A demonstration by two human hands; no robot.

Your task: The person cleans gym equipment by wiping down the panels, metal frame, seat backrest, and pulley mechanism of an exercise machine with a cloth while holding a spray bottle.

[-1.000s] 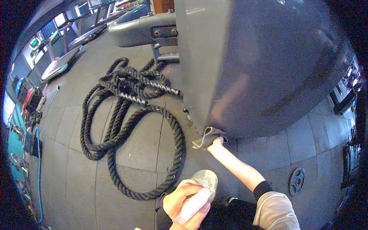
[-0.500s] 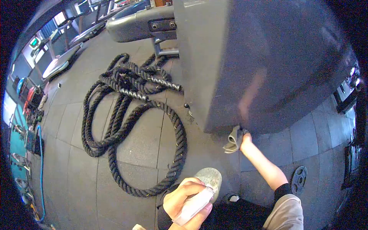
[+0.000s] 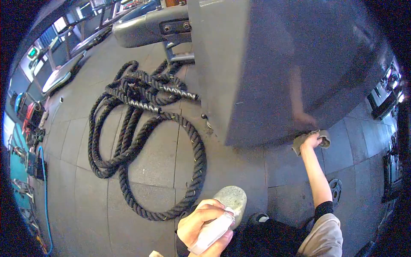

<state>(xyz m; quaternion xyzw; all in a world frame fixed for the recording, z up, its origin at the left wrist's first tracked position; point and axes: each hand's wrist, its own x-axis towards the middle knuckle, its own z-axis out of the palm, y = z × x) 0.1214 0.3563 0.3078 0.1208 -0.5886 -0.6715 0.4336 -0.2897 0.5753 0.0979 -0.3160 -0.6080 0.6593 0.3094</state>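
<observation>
My left hand (image 3: 203, 227) is closed around the white top of a spray bottle (image 3: 231, 199), low in the view. The bottle's pale, speckled rounded body shows beyond my fingers. Stretched out to the right, my right hand (image 3: 312, 140) grips a grey-brown cloth (image 3: 301, 142) at the bottom edge of a large dark glossy panel (image 3: 278, 85). Folds of the cloth stick out on both sides of the hand, and my arm is faintly reflected in the panel above it.
A thick black battle rope (image 3: 199, 162) lies coiled on the tiled rubber floor (image 3: 150, 167). A grey padded arm (image 3: 150, 28) juts out left of the panel. A weight plate (image 3: 336, 190) lies right of my forearm. Treadmills (image 3: 64, 75) stand far left.
My right hand has slid the cloth to the right along the panel's bottom edge. My left hand keeps hold of the spray bottle, and the view has shifted slightly.
</observation>
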